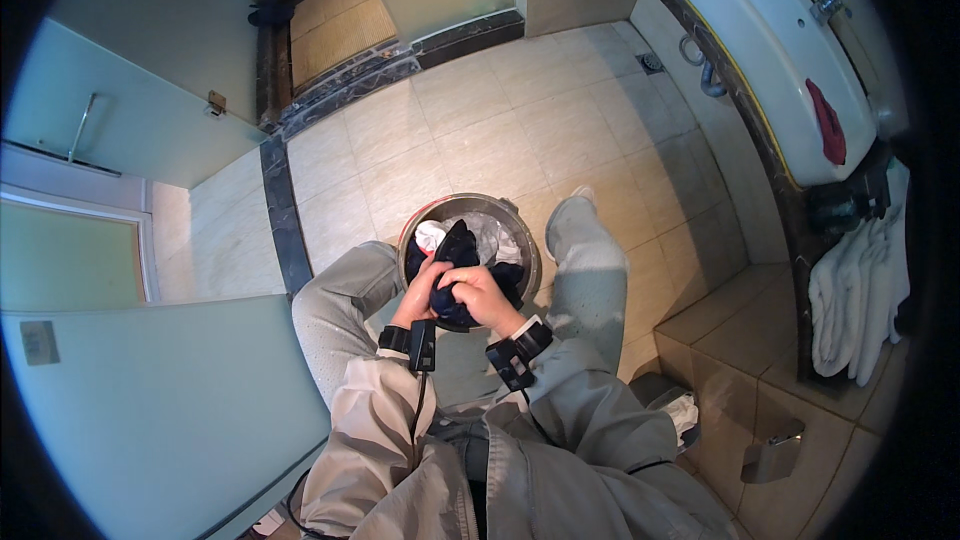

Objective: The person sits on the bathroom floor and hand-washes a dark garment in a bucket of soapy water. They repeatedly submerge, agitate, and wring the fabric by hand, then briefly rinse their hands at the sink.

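Between my knees stands a round metal basin [534, 259] holding water and cloth. My left hand [421, 294] and my right hand [480, 298] meet over its near part, both gripping a dark navy cloth [452, 307]. Part of that cloth rises to a point above my fingers. A white cloth [430, 235] lies inside at the upper left, with a small bit of red below it. More dark cloth [508, 279] rests at the right side of the basin. Pale, wet-looking material shows in the water behind. My fingertips are partly hidden in the folds.
A washbasin [757, 37] with a dark red cloth [826, 122] on its edge is at the right, near white towels [847, 300]. A waste bin [694, 431] stands at lower right. Frosted glass panels [150, 405] border the left. A floor drain [650, 64] lies ahead.
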The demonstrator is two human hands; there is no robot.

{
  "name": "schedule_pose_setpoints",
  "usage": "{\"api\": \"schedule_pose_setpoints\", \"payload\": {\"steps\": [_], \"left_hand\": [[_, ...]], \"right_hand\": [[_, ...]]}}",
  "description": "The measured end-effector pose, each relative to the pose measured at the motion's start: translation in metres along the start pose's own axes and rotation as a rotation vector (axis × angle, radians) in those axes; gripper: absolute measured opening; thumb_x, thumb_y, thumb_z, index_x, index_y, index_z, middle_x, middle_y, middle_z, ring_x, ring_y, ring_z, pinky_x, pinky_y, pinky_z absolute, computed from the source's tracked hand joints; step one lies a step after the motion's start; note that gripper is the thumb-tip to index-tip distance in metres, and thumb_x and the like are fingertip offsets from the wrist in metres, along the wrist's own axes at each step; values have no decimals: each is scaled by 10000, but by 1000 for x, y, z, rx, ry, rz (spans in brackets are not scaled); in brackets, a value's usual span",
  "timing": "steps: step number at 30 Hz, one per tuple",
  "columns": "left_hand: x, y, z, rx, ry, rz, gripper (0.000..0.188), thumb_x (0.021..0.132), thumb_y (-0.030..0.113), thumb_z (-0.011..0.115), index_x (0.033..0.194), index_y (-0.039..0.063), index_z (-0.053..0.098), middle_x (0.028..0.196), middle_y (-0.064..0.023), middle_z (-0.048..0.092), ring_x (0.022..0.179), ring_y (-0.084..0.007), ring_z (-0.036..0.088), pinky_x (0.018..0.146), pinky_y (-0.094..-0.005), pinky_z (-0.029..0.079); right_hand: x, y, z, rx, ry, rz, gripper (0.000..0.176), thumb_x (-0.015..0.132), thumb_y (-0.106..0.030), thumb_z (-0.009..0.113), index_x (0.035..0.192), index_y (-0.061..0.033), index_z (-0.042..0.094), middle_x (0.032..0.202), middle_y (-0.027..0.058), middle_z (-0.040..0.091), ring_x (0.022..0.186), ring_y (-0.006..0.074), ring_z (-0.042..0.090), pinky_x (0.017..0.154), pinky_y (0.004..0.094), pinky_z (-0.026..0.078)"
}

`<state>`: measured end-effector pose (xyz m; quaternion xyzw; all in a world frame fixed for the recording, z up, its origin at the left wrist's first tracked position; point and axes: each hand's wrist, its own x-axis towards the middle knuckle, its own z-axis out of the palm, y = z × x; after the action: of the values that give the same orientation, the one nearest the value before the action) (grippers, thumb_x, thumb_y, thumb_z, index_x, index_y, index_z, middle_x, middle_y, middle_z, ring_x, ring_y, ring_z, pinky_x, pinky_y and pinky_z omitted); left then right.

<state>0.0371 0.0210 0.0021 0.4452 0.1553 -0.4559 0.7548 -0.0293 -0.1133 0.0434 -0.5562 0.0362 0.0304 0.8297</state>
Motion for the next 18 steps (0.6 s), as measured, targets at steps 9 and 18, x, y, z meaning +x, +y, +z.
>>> {"api": "schedule_pose_setpoints", "payload": {"steps": [9,18], "left_hand": [[-9,-18,24,482,208,279,389,870,21,368,1250,8,450,1035,-88,586,870,-153,588,765,-287,491],[-13,-21,-4,145,88,163,334,923,102,428,1251,42,444,1048,-73,578,897,-146,571,787,-279,481]], "right_hand": [[18,48,-17,-718,622,-120,280,830,-275,553,668,-46,568,603,195,554,577,390,569,478,437,419],[2,27,21,-602,293,-304,140,767,-168,595,684,-56,581,628,174,570,588,350,588,511,409,443]]}}
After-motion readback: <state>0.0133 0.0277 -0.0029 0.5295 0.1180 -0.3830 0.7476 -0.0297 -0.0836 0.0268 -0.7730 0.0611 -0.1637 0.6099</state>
